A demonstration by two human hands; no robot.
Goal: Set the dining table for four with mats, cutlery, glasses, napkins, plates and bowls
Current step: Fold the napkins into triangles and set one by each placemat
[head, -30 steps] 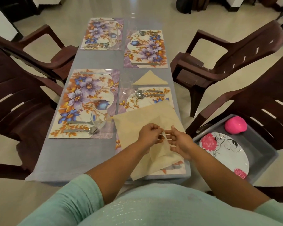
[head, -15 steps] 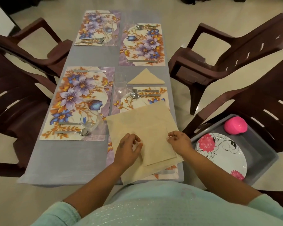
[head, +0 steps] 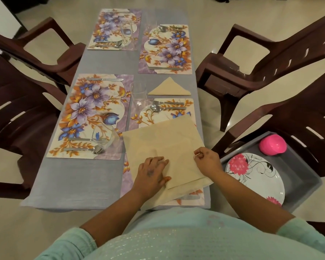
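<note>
Left hand (head: 152, 173) now flat on the folded napkin (head: 163, 147), right hand (head: 206, 162) pinching its edge.

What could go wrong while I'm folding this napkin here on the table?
The beige napkin covers most of the near right mat, and a knife peeks from under its near edge; dragging the cloth could shift it. The napkin's far edge lies close to the spoon and the glass, so a sweeping fold may nudge them.
</note>
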